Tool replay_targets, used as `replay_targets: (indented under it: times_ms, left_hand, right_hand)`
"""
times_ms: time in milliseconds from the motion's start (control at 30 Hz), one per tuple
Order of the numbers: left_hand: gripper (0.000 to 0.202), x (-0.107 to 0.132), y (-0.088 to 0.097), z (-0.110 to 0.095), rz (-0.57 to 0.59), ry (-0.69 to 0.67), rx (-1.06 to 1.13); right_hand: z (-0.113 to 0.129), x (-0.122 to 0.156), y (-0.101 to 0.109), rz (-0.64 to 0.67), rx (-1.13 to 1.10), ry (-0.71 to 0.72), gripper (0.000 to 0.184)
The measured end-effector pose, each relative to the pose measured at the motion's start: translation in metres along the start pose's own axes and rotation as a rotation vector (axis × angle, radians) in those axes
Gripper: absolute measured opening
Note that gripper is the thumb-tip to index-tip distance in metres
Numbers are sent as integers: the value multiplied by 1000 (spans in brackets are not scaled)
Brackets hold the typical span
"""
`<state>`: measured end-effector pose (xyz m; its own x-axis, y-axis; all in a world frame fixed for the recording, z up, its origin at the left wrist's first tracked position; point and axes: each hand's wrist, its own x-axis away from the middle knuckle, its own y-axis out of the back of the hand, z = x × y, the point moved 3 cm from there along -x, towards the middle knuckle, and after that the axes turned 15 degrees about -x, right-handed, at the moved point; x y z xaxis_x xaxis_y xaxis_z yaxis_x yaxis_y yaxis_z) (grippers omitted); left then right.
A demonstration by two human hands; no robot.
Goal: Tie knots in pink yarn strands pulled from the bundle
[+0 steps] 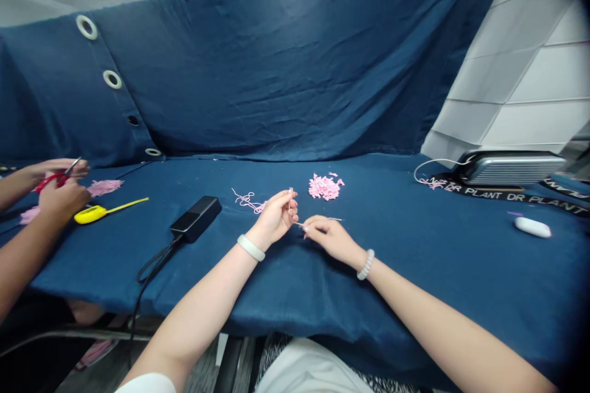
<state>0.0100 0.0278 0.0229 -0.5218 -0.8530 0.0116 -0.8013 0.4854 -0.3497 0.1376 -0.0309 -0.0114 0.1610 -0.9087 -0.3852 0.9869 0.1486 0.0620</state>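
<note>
My left hand, with a white bangle on its wrist, is pinched shut around a thin pink strand, and a loose length of pink yarn trails from it across the cloth. My right hand, wearing a beaded bracelet, pinches a thin pale strand close to my left fingertips. A heap of cut pink yarn pieces lies just beyond both hands, not touching them.
A co-worker's hands at far left hold scissors and red yarn, beside pink yarn bundles and a yellow tape measure. A black power adapter, silver device, lanyard and white oblong object lie on the blue cloth.
</note>
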Motion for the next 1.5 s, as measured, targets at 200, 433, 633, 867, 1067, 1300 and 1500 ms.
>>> replay_targets:
  times_ms: [200, 433, 633, 867, 1067, 1300, 1500]
  left_hand:
    - [7, -3, 1, 8, -18, 98, -55]
    - [11, -7, 6, 13, -80, 135, -130]
    - [12, -3, 3, 14, -99, 147, -224]
    - [13, -2, 0, 21, -83, 167, -270]
    - [10, -6, 1, 21, -82, 80, -191]
    - [11, 3, -8, 8, -16, -42, -4]
    - [9, 3, -6, 6, -19, 75, 54]
  right_hand:
    - [28, -1, 40, -330, -950, -77, 29]
    - [34, -5, 80, -524, -1281, 6, 33]
    - [31, -6, 96, -631, -1261, 40, 17]
    - [32, -9, 97, -620, -1089, 32, 10]
    - [7, -4, 64, -390, 45, -27, 17]
    - [-10, 9, -10, 162, 602, 143, 15]
    - [8, -1, 17, -100, -230, -81, 19]
